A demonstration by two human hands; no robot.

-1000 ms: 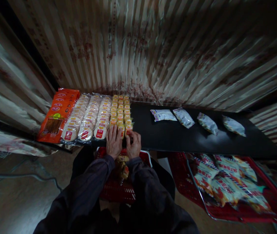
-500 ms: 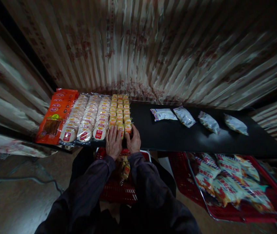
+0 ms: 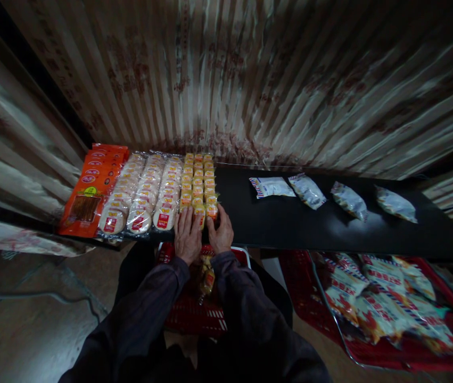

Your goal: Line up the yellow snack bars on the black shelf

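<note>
My left hand (image 3: 188, 236) lies with its fingers stretched over the near end of the rows of small yellow snack packets (image 3: 197, 181). At the front right corner of these rows, my right hand (image 3: 221, 232) has its thumb and fingers on either side of a yellow packet (image 3: 211, 210). My palms hide part of the front packets. Left of the yellow rows lie overlapping rows of round white cakes in clear wrap (image 3: 164, 219). Beyond them, orange bags (image 3: 84, 207) overlap at the shelf's left end.
Several white bags (image 3: 308, 191) lie spaced along the right of the black shelf (image 3: 246, 226). Below the shelf, a red basket (image 3: 198, 318) between my legs holds yellow packets. Another red basket (image 3: 394, 361) at right contains larger bags (image 3: 381, 314). A pleated curtain (image 3: 226, 85) hangs behind.
The view has shifted slightly, so the white bags and right basket appear farther right. Both hands remain at the front of the yellow rows, with little visible movement.
</note>
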